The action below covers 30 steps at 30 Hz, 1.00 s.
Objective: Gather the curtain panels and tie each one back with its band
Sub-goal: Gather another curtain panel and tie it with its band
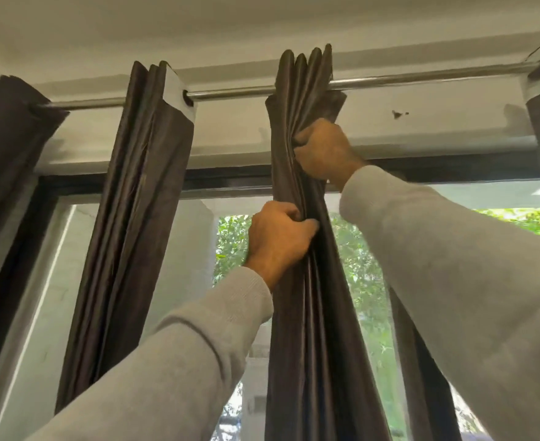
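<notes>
Left hand (278, 237) clenched around the bunched folds of the middle curtain panel (306, 313), thumb pinching from the front. Right hand (324, 151) higher up, fingers curled into the same panel just under the rod (230, 92). Grey sleeves (173, 361) reaching up from below. Panel gathered into tight pleats, hanging from the metal rod. To the left, a second gathered panel (135, 218), then a third (4, 148) at the edge. Behind, window (367, 281) with green foliage. No band in sight.
</notes>
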Tool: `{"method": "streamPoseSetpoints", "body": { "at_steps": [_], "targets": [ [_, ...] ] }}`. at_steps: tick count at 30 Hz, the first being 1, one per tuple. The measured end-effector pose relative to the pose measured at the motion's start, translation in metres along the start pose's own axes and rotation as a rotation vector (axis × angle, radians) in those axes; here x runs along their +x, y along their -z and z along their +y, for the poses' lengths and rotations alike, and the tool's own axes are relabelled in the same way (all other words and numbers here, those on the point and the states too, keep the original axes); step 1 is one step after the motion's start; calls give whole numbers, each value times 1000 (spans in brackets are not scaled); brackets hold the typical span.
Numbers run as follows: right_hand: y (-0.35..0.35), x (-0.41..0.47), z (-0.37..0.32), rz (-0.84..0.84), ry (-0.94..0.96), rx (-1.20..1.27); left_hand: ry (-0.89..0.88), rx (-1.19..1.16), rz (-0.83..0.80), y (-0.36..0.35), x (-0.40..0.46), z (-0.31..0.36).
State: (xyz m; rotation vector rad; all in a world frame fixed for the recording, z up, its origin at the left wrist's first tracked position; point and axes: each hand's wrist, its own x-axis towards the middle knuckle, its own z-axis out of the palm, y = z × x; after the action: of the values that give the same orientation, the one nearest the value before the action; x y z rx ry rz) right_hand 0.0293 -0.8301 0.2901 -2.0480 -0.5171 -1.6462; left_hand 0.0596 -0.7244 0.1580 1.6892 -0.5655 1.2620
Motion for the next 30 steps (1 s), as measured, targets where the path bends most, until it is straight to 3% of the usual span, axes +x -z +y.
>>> {"method": "streamPoseSetpoints", "body": {
  "at_steps": [7,13,17,21,22,26,30],
  "targets": [
    [18,-23,23,-268,-13,104,6,-58,-35,4,-1,-9],
    [21,-26,20,-350,-48,139,-53,42,-58,-3,-11,-5],
    [21,-26,20,-414,-87,-125,-72,188,-83,-13,-20,-14],
    [18,-34,28,-286,-2,-566,-95,252,-59,-14,-26,-19],
    [17,-36,25,-322,2,-549,-92,257,-68,-14,-26,-20],
    [16,-31,8,-409,-183,-93,-54,252,-118,-15,-26,-21],
    [11,-30,10,-515,-191,-47,-6,180,-151,-12,-32,-29]
  ]
}}
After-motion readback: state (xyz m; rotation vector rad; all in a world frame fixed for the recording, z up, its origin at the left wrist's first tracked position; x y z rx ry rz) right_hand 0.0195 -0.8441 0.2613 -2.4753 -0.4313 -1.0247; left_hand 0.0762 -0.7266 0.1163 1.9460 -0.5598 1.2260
